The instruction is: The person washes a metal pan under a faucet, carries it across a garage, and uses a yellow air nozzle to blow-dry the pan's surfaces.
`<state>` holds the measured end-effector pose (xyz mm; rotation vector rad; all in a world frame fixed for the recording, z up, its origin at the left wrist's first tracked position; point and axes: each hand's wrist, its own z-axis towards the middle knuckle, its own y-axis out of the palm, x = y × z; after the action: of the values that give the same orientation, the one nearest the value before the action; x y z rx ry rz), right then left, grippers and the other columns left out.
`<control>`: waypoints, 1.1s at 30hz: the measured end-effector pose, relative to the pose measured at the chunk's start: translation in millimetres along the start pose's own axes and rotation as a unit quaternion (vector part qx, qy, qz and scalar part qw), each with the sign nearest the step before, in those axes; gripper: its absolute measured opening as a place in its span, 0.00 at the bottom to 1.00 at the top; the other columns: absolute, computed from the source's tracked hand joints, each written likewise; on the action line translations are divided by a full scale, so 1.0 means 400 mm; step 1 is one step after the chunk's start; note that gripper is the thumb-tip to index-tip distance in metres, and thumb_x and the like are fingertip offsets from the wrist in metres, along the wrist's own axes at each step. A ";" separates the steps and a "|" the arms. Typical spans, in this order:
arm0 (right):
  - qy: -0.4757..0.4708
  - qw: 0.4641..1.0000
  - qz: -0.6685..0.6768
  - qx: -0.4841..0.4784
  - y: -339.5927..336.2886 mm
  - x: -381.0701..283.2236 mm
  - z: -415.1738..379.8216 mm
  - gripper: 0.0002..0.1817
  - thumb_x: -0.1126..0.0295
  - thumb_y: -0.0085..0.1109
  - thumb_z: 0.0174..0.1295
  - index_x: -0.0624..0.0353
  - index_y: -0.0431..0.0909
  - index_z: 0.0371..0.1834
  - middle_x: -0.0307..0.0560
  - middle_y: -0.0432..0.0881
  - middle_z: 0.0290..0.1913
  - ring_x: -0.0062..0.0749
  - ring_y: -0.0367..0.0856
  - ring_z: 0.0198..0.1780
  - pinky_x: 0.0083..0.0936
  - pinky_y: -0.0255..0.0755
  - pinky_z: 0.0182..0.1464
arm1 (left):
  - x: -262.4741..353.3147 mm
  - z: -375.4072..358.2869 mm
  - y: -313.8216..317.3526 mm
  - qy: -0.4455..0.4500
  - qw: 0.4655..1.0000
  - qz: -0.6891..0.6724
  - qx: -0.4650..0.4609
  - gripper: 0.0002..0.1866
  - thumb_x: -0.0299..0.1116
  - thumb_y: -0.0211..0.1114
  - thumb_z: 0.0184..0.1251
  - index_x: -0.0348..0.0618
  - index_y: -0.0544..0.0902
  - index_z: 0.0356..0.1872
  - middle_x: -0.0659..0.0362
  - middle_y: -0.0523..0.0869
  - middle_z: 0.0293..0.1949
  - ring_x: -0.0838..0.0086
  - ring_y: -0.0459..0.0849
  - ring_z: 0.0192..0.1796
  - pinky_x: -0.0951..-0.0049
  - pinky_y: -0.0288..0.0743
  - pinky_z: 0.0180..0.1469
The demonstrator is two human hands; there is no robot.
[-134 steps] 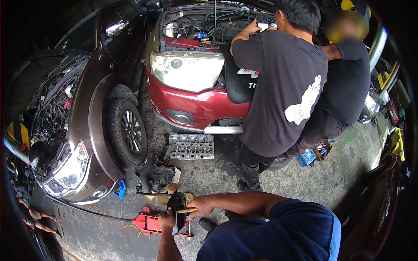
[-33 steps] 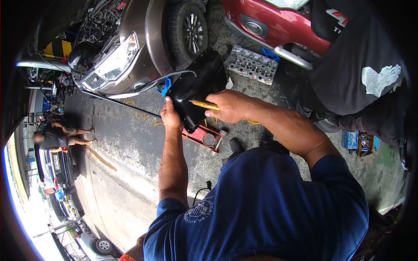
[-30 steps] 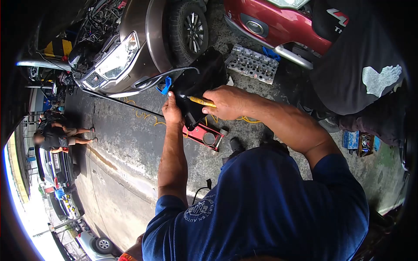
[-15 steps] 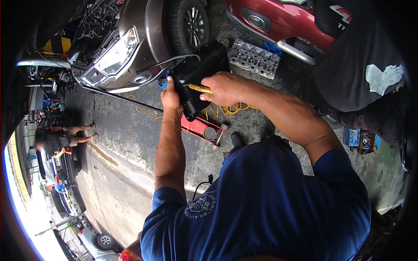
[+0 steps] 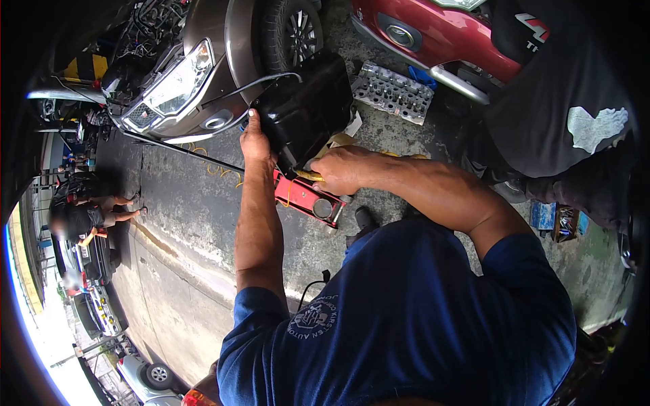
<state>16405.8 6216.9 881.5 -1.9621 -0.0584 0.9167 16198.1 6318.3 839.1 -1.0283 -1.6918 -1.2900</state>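
My left hand (image 5: 256, 143) grips the edge of a black oil pan (image 5: 308, 105), thumb pressed on its rim. The pan is held up in front of me, tilted, its deep outer side showing. A bit of blue shows behind my left hand; what it is I cannot make out. My right hand (image 5: 338, 169) is closed round a slim yellow-handled tool (image 5: 311, 176) at the pan's lower corner. The tool's tip is hidden. Something pale like cardboard (image 5: 344, 139) shows between the pan and my right wrist.
Below the pan stands a red floor jack (image 5: 306, 201) with a long black handle (image 5: 193, 154). A cylinder head (image 5: 394, 93) lies on the floor. A brown car (image 5: 233, 47) and a red car (image 5: 440, 34) stand ahead. A person in dark clothes (image 5: 542, 115) is close at right, near a toolbox (image 5: 565, 222).
The oil pan has turned so that more of its outer side faces me. My right hand with the yellow-handled tool has moved down to its lower corner. My left hand has shifted slightly left.
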 end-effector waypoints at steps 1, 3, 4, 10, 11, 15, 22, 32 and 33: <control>0.004 1.000 -0.001 0.001 0.008 0.010 0.001 0.21 0.52 0.58 0.70 0.62 0.80 0.48 0.60 0.86 0.47 0.55 0.85 0.53 0.47 0.79 0.55 | 0.006 0.008 -0.012 -0.003 1.000 -0.002 -0.007 0.33 0.54 0.62 0.75 0.29 0.76 0.61 0.44 0.85 0.55 0.54 0.87 0.54 0.52 0.82 0.59; 0.020 0.999 0.025 0.019 0.011 0.046 0.011 0.22 0.51 0.58 0.70 0.63 0.80 0.48 0.60 0.85 0.47 0.55 0.85 0.52 0.47 0.78 0.56 | 0.021 0.019 -0.022 -0.007 1.000 -0.008 -0.024 0.36 0.58 0.60 0.75 0.33 0.72 0.67 0.44 0.81 0.63 0.51 0.82 0.62 0.50 0.76 0.67; 0.033 0.998 0.031 0.030 0.010 0.064 0.017 0.23 0.51 0.58 0.71 0.62 0.79 0.49 0.60 0.85 0.46 0.55 0.85 0.52 0.47 0.78 0.56 | 0.024 0.018 -0.027 -0.001 0.999 -0.024 -0.048 0.37 0.60 0.58 0.75 0.35 0.71 0.69 0.45 0.79 0.65 0.50 0.80 0.66 0.49 0.71 0.71; 0.063 0.996 0.019 0.067 -0.020 0.094 -0.015 0.24 0.50 0.57 0.71 0.62 0.77 0.52 0.60 0.85 0.43 0.55 0.85 0.50 0.47 0.78 0.55 | 0.038 0.017 -0.021 0.014 0.992 -0.101 -0.079 0.36 0.59 0.54 0.78 0.35 0.70 0.70 0.45 0.78 0.66 0.51 0.80 0.66 0.48 0.72 0.71; 0.106 0.989 0.039 0.097 -0.035 0.116 -0.011 0.24 0.50 0.57 0.71 0.63 0.77 0.52 0.60 0.85 0.44 0.55 0.85 0.51 0.47 0.78 0.56 | 0.037 0.015 -0.021 0.014 0.990 -0.111 -0.088 0.37 0.59 0.53 0.78 0.35 0.69 0.71 0.45 0.78 0.67 0.51 0.79 0.66 0.48 0.71 0.71; 0.007 0.997 0.009 0.083 0.041 0.123 -0.028 0.25 0.50 0.55 0.71 0.65 0.77 0.53 0.63 0.86 0.44 0.57 0.86 0.49 0.50 0.80 0.52 | 0.040 0.004 -0.009 0.004 0.988 -0.108 -0.113 0.39 0.63 0.52 0.76 0.40 0.67 0.74 0.47 0.74 0.71 0.51 0.74 0.72 0.47 0.63 0.76; 0.072 0.991 0.052 0.104 0.072 0.188 -0.032 0.26 0.49 0.57 0.71 0.65 0.76 0.51 0.63 0.85 0.43 0.58 0.85 0.49 0.50 0.78 0.52 | 0.055 -0.041 0.037 -0.009 0.991 -0.095 -0.090 0.44 0.70 0.50 0.72 0.44 0.68 0.75 0.49 0.73 0.72 0.51 0.71 0.73 0.44 0.63 0.76; 0.205 0.950 0.117 0.205 0.019 0.325 -0.040 0.26 0.50 0.53 0.74 0.68 0.75 0.54 0.63 0.86 0.47 0.58 0.85 0.51 0.49 0.78 0.53 | 0.068 -0.087 0.056 -0.023 0.997 -0.066 -0.008 0.41 0.68 0.43 0.76 0.47 0.67 0.76 0.50 0.70 0.74 0.50 0.69 0.74 0.40 0.61 0.75; 0.228 0.937 0.137 0.226 0.008 0.328 -0.041 0.26 0.50 0.53 0.74 0.68 0.75 0.54 0.63 0.86 0.48 0.58 0.85 0.51 0.49 0.78 0.54 | 0.065 -0.083 0.050 -0.023 0.997 -0.070 -0.016 0.41 0.68 0.43 0.76 0.47 0.66 0.76 0.50 0.70 0.74 0.50 0.69 0.74 0.40 0.61 0.76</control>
<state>16509.3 6254.0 808.3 -1.7170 0.6539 0.5559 16209.8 6293.0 876.6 -0.9780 -1.8109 -1.3957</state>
